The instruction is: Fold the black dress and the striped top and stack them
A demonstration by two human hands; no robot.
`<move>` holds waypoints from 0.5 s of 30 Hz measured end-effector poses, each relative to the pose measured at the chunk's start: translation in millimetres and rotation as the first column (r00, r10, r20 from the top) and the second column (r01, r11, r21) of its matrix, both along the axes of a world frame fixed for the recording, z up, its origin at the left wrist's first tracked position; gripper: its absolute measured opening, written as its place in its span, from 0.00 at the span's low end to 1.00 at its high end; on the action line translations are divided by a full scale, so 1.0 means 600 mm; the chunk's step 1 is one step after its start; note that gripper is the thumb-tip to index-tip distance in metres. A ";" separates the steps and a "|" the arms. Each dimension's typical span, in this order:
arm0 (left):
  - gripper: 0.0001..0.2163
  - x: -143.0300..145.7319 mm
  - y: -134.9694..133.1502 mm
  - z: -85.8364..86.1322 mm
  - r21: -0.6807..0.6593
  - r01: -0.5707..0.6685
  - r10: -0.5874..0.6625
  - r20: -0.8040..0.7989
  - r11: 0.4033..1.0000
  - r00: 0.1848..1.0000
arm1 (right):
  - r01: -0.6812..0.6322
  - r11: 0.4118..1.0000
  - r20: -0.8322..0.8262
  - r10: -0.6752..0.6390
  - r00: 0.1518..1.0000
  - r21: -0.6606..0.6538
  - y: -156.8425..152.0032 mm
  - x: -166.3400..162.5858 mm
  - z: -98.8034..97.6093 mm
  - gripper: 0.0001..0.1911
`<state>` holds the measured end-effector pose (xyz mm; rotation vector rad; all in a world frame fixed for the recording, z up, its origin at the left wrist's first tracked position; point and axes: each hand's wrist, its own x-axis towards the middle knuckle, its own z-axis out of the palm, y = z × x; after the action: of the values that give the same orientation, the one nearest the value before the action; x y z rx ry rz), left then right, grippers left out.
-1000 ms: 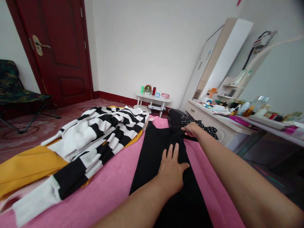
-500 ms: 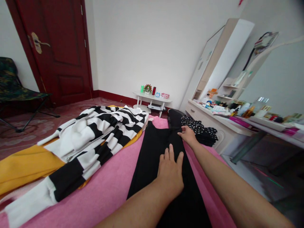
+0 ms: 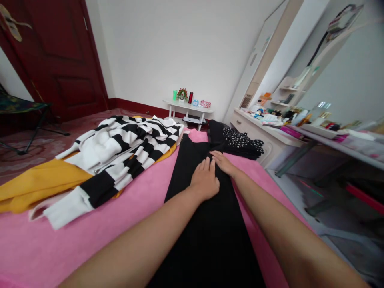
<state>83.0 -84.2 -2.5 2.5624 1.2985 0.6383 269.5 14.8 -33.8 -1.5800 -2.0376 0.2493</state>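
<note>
Black garment (image 3: 210, 216) lay stretched out lengthwise on the pink bedcover (image 3: 132, 228), on the cover's right half, running from the near edge toward the far end. You had both hands on it, about halfway up the cover. Your left hand (image 3: 205, 181) lay flat and palm down on the cloth, fingers straight and held close together, gripping nothing. Your right hand (image 3: 221, 162) rested just beyond it, also flat and palm down, its fingers extended toward the left hand. The two sat so close that I could not tell whether they touched. Neither hand pinched a fold.

On the left half of the cover you had a black-and-white striped top (image 3: 129, 144) heaped loosely, partly over a yellow garment (image 3: 39, 184) that spread to the cover's left edge. At the far right corner of the cover lay a dark dotted piece (image 3: 240, 140), bunched against the top of the black garment. Beyond the far end of the cover stood a small white table (image 3: 187, 109) with small items on it. Off the right side of the cover ran a white dresser (image 3: 264, 134) crowded with bottles and boxes. Off its left side were a dark red door (image 3: 54, 60) and a folding chair (image 3: 21, 108).
</note>
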 end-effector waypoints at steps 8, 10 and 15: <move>0.39 -0.035 -0.013 0.004 -0.145 0.157 -0.154 0.029 0.977 0.988 | -0.012 0.975 -0.054 0.000 0.999 -0.220 -0.190 0.009 0.008 0.32; 0.41 -0.057 -0.032 0.009 -0.178 0.188 -0.189 0.012 0.966 0.982 | -0.028 0.979 -0.047 0.018 0.999 -0.203 -0.246 0.003 0.016 0.30; 0.44 -0.134 -0.095 0.025 -0.263 0.336 -0.361 -0.051 0.905 0.931 | -0.101 0.995 -0.017 0.100 0.995 -0.024 -0.383 -0.033 0.047 0.27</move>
<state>2.8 -141.2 12.6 2.5436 0.8428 0.2620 249.5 -215.0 -5.7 -1.4873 -2.1123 0.3243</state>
